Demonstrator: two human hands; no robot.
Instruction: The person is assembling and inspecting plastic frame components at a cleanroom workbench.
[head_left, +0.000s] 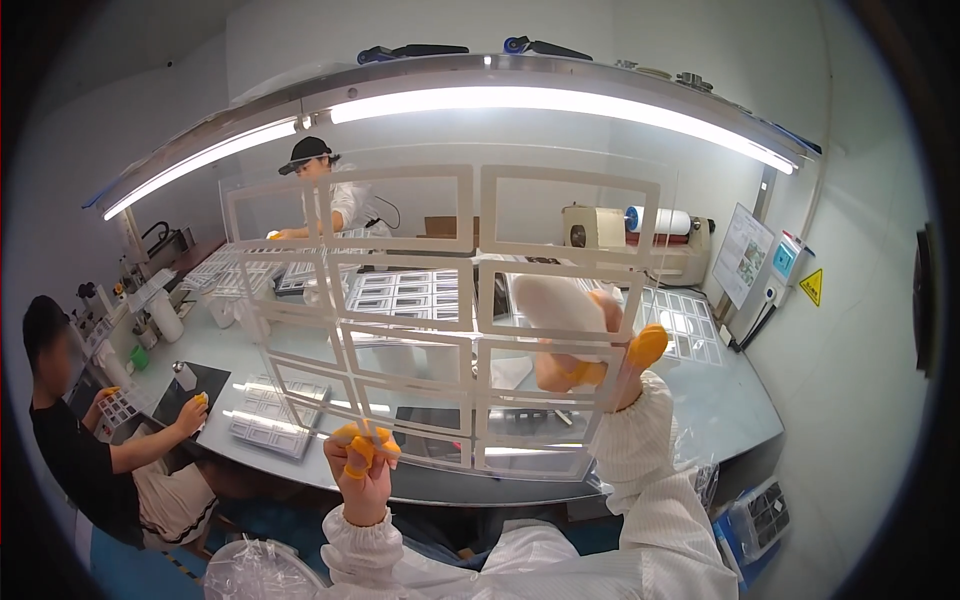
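Observation:
In front of me stands a large clear sheet [410,247] printed with several pale rectangular frames, held tilted above the worktable. My left hand [362,462], in orange finger covers, pinches its lower left edge. At the right edge my right hand [632,378] grips the sheet, its orange-covered thumb on the near side. Through the sheet, beside that hand, a pale oval shape [548,303] and more skin and orange show; I cannot tell whether these are a reflection. White elastic-cuffed sleeves cover both forearms.
The worktable [740,410] carries framed panels [270,415] at left, more panels [685,325] at right, and a roller machine [590,230] behind. One co-worker [345,195] works across the table, another [85,440] at left. Above hangs a tube lamp [560,100].

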